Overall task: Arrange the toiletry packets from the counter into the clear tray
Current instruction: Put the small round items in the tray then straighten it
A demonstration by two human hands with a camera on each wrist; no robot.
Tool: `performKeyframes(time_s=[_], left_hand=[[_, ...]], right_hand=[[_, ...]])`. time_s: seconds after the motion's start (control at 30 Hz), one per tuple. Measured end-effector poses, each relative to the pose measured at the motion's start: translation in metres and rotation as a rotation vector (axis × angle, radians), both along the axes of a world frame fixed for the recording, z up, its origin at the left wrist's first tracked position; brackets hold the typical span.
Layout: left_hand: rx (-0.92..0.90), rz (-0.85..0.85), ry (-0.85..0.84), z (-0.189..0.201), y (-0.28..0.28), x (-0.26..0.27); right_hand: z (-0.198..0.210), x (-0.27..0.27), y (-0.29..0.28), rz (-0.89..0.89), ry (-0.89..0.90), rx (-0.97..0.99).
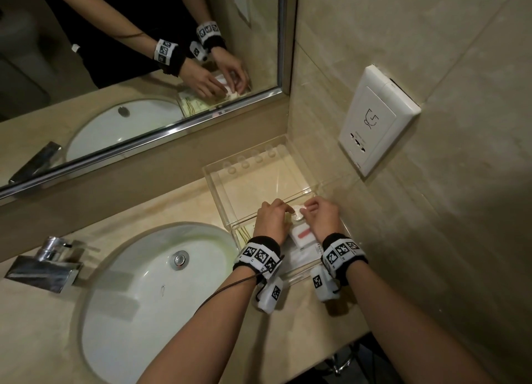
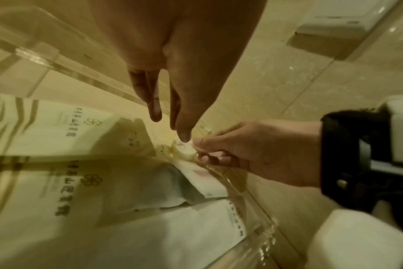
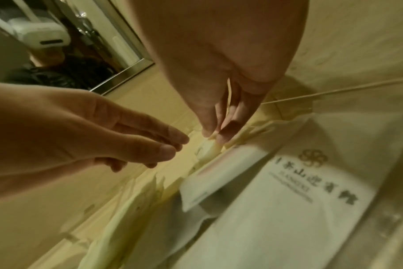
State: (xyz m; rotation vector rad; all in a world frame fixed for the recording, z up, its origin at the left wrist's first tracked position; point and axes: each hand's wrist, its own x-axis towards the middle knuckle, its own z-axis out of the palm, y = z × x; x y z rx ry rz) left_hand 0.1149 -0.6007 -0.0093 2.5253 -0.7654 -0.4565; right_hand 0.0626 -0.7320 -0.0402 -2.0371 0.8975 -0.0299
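The clear tray (image 1: 218,188) stands in the counter's back right corner, its rim (image 2: 65,69) close to my left hand. Several white toiletry packets lie in its near part: large ones with gold logos (image 2: 58,131) (image 3: 288,209) and one with a pink stripe (image 1: 302,235) (image 2: 203,180) (image 3: 219,176). Both hands meet over a small crinkled packet (image 1: 296,215) (image 2: 184,151) (image 3: 207,149) inside the tray. My right hand (image 1: 305,211) (image 2: 200,147) (image 3: 215,136) pinches it. One straight fingertip of my left hand (image 1: 289,210) (image 2: 170,127) (image 3: 170,147) touches it.
A white sink (image 1: 155,283) with a chrome faucet (image 1: 49,262) fills the counter to the left. A mirror (image 1: 129,67) runs along the back wall. The tiled side wall with a white socket plate (image 1: 377,118) stands just right of the tray.
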Motion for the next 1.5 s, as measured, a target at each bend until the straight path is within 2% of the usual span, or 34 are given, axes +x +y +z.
performKeyframes(time_s=[0.07, 0.17, 0.33, 0.43, 0.7, 0.9, 1.03, 1.5], left_hand=[[0.054, -0.059, -0.054, -0.002, 0.000, 0.000], [0.124, -0.144, -0.107, -0.004, -0.003, 0.000], [0.217, -0.219, -0.151, -0.005, -0.007, -0.001], [0.236, -0.208, -0.178, -0.005, -0.007, -0.002], [0.288, -0.233, -0.196, 0.001, -0.007, -0.002], [0.376, -0.231, -0.219, 0.003, -0.009, -0.009], [0.417, -0.225, -0.218, 0.003, -0.014, -0.014], [0.339, -0.102, -0.101, 0.001, -0.032, -0.007]], right_hand=[[0.000, -0.004, -0.001, -0.011, -0.030, -0.068], [-0.004, -0.012, -0.003, 0.065, 0.001, -0.180], [-0.009, -0.014, -0.005, 0.175, 0.058, -0.237], [-0.010, -0.009, -0.005, 0.234, 0.151, -0.302], [-0.014, -0.003, -0.009, 0.309, 0.196, -0.355], [0.002, -0.001, -0.007, 0.364, 0.290, -0.445], [0.005, -0.002, -0.009, 0.368, 0.290, -0.458], [0.007, -0.001, -0.009, 0.362, 0.279, -0.451]])
